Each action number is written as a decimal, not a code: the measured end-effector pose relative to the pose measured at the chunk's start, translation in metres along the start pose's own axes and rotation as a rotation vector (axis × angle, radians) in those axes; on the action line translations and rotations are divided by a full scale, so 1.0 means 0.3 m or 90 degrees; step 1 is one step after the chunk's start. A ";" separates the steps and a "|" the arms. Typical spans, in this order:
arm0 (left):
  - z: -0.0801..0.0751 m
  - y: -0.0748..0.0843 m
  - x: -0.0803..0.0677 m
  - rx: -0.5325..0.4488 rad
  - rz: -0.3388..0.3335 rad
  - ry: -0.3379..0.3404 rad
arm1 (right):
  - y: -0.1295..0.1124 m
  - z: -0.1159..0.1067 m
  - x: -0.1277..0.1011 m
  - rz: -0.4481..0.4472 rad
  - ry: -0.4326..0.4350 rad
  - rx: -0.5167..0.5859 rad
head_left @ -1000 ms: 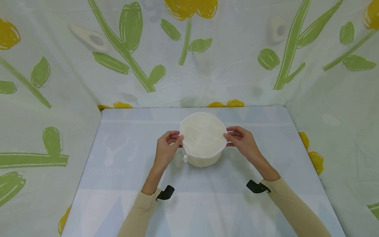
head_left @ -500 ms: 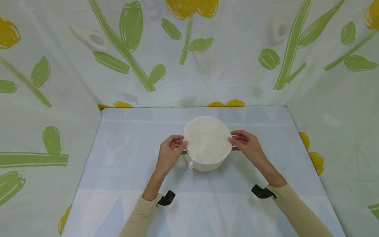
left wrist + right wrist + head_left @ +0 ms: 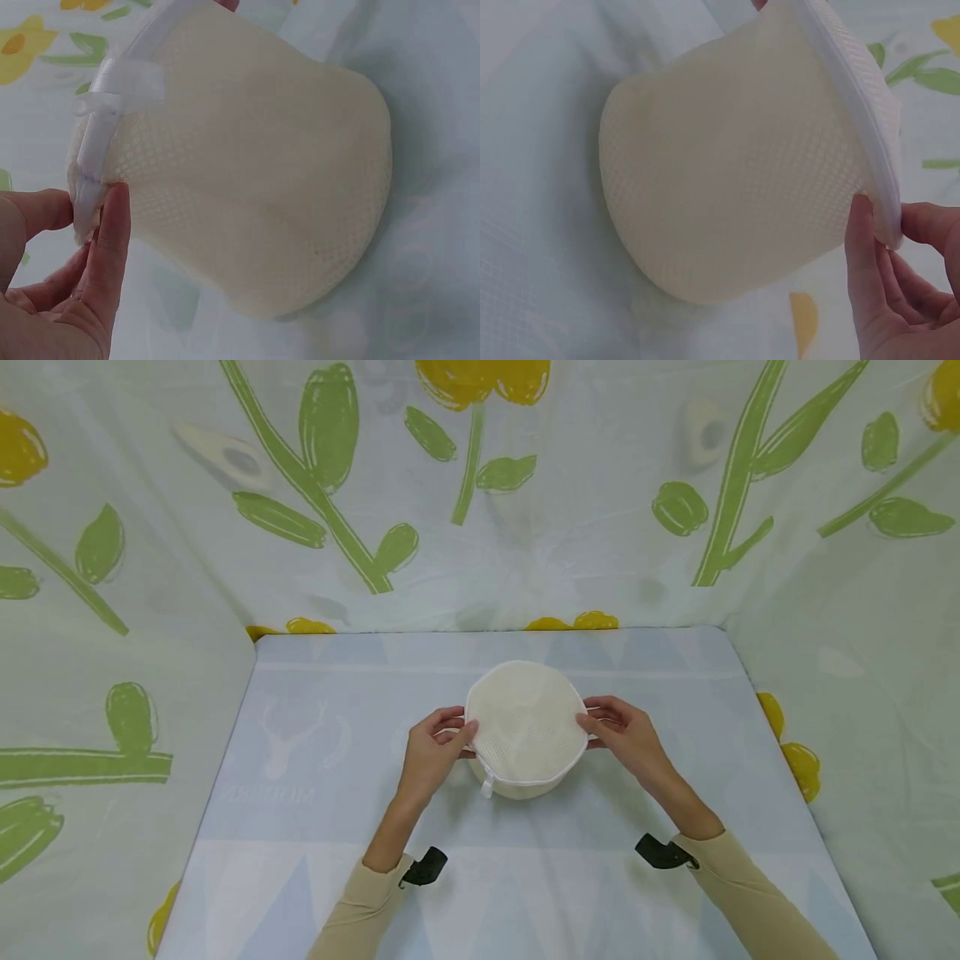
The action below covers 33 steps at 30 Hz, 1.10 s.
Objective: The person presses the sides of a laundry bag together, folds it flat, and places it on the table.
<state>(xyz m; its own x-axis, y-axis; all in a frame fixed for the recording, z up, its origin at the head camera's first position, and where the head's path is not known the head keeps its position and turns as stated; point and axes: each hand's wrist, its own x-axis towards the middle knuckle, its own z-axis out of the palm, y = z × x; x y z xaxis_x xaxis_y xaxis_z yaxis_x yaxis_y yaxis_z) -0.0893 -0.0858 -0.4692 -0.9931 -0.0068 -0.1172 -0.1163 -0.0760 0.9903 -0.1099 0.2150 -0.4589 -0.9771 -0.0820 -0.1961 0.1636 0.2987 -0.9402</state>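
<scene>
Head | left hand (image 3: 431,752) fingers pinch mesh bag (image 3: 525,727) rim | right hand (image 3: 626,739) likewise

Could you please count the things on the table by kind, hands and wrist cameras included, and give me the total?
Cream mesh bag: 1
Hands: 2, left hand and right hand, each pinching the bag's rim with its fingers
Black wrist cameras: 2, left camera and right camera
Pale blue table cover: 1
Total: 6

A pale blue table (image 3: 300,827) with faint deer and triangle prints carries just a cream mesh pouch (image 3: 525,727), sitting near its middle.
</scene>
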 end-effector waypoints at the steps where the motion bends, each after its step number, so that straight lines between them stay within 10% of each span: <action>1: 0.000 -0.001 0.000 0.002 -0.001 0.000 | 0.000 0.002 0.000 0.002 0.000 0.002; 33: 0.000 -0.101 0.013 0.061 -0.057 0.054 | 0.122 0.051 0.050 0.016 -0.024 0.002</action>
<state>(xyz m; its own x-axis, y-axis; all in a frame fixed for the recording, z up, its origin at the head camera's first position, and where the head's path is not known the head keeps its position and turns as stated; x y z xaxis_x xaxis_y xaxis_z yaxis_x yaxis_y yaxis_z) -0.0897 -0.0835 -0.4997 -0.9744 -0.0882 -0.2070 -0.2090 0.0149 0.9778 -0.1165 0.2103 -0.5005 -0.9668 -0.1104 -0.2305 0.1890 0.2982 -0.9356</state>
